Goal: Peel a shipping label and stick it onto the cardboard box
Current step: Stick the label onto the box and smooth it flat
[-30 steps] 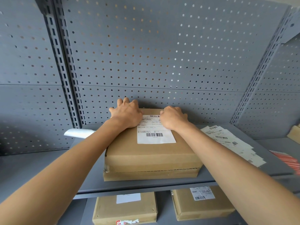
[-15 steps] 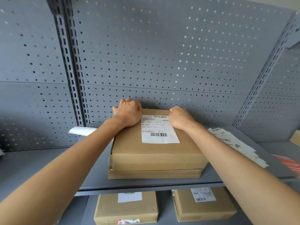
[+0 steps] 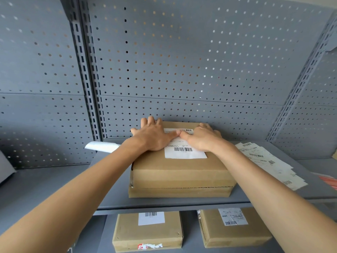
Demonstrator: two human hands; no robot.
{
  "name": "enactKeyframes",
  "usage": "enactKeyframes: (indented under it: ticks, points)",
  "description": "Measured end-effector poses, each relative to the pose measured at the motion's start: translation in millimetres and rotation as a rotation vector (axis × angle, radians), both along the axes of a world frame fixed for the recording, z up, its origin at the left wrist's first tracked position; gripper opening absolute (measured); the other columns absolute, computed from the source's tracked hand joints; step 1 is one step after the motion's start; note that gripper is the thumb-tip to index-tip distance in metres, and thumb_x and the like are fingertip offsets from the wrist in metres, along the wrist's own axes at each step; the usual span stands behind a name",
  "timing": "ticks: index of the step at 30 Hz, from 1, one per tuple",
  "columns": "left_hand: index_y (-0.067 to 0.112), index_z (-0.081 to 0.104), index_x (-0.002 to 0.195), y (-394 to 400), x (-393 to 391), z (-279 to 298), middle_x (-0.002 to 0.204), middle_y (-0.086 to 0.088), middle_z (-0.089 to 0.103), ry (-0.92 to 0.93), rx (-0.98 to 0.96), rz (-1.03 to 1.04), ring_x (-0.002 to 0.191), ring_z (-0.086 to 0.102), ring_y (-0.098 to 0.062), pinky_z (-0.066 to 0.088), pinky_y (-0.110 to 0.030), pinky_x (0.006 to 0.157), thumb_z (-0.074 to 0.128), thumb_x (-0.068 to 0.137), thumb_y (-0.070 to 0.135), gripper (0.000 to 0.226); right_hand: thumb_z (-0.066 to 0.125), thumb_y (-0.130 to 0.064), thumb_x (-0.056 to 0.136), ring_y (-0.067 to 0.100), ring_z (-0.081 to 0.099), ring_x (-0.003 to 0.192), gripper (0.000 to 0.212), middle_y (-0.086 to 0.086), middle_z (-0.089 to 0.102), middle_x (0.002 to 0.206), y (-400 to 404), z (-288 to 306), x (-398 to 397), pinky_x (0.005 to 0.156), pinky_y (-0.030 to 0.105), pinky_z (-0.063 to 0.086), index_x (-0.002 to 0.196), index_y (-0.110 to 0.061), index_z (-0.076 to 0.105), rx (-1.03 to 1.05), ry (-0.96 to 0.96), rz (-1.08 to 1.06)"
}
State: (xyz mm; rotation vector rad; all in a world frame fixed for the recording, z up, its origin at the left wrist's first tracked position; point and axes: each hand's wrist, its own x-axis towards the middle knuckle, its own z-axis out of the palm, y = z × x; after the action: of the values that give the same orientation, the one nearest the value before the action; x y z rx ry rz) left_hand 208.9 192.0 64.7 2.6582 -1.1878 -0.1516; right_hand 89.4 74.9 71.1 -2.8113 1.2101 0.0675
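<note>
A brown cardboard box (image 3: 180, 172) sits on a grey shelf (image 3: 164, 202), its back against the pegboard wall. A white shipping label (image 3: 186, 153) with barcodes lies flat on the box top. My left hand (image 3: 153, 136) lies palm down on the left part of the label and box top, fingers spread. My right hand (image 3: 202, 138) lies flat on the right part of the label. The two thumbs meet over the label's upper middle. Both hands cover much of the label's far half.
A strip of unpeeled labels (image 3: 268, 163) lies on the shelf to the right of the box. A curled white backing sheet (image 3: 101, 146) lies to the left. Two labelled boxes, the left lower box (image 3: 147, 232) and the right lower box (image 3: 235, 229), stand on the shelf below. Grey pegboard (image 3: 182, 61) closes the back.
Both hands slid inward over the label from its outer edges, and the thumbs now touch at its middle. The box has not moved.
</note>
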Motion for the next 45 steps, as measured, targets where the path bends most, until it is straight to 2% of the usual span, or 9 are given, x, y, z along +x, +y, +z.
enactKeyframes:
  ticks: [10,19,29,37,40,42,45]
  points:
    - [0.018,0.036,0.144,-1,5,-2,0.148,-0.007,0.034,-0.004,-0.012,-0.021,0.142,0.023,-0.028,0.029,-0.059,0.103,0.031,0.097,0.068,0.069,0.018,-0.063,0.101,0.024,0.02,0.151,0.078,0.009,0.03,0.162,-12,-6,-1,0.116,0.048,0.027,0.15,-0.006,0.039,-0.028,-0.002,0.027]
    - [0.018,0.044,0.121,3,4,1,0.143,-0.006,0.034,0.022,-0.001,-0.04,0.138,0.023,-0.026,0.028,-0.056,0.097,0.029,0.103,0.051,0.041,0.018,-0.05,0.106,0.024,0.017,0.152,0.066,0.008,0.026,0.163,-13,-6,-2,0.118,0.048,0.024,0.154,-0.006,0.032,-0.012,-0.017,0.025]
    - [0.014,0.054,0.117,4,8,-2,0.142,-0.006,0.036,0.019,-0.038,-0.066,0.135,0.025,-0.025,0.03,-0.057,0.098,0.03,0.106,0.04,0.037,0.02,-0.039,0.11,0.02,0.013,0.154,0.057,0.003,0.017,0.167,-16,2,-13,0.121,0.044,0.019,0.158,-0.01,0.023,0.016,-0.041,0.075]
    - [0.016,0.059,0.116,9,13,-4,0.143,-0.005,0.04,0.015,-0.085,-0.081,0.135,0.028,-0.027,0.031,-0.059,0.102,0.029,0.106,0.033,0.036,0.023,-0.031,0.11,0.023,0.022,0.151,0.05,0.003,0.024,0.165,-16,4,-17,0.118,0.04,0.022,0.155,-0.012,0.033,0.067,-0.087,0.077]
    - [0.017,0.061,0.114,13,11,-2,0.145,-0.005,0.042,0.041,-0.1,-0.078,0.138,0.029,-0.027,0.03,-0.059,0.104,0.028,0.105,0.046,0.044,0.027,-0.032,0.109,0.025,0.026,0.15,0.049,0.004,0.031,0.163,-18,5,-22,0.12,0.041,0.023,0.152,-0.012,0.039,0.103,-0.174,0.076]
    - [0.02,0.061,0.108,17,7,1,0.145,-0.006,0.042,0.085,-0.103,-0.067,0.141,0.028,-0.029,0.03,-0.061,0.106,0.025,0.101,0.062,0.056,0.029,-0.044,0.108,0.022,0.022,0.152,0.056,0.001,0.028,0.164,-15,6,-27,0.121,0.041,0.021,0.156,-0.016,0.035,0.114,-0.228,0.074]
    - [0.019,0.06,0.106,21,0,7,0.147,-0.006,0.041,0.087,-0.094,-0.034,0.143,0.026,-0.029,0.031,-0.063,0.107,0.02,0.093,0.076,0.071,0.026,-0.062,0.102,0.021,0.017,0.154,0.072,-0.001,0.024,0.166,-4,10,-31,0.12,0.043,0.021,0.158,-0.017,0.028,0.081,-0.195,0.063]
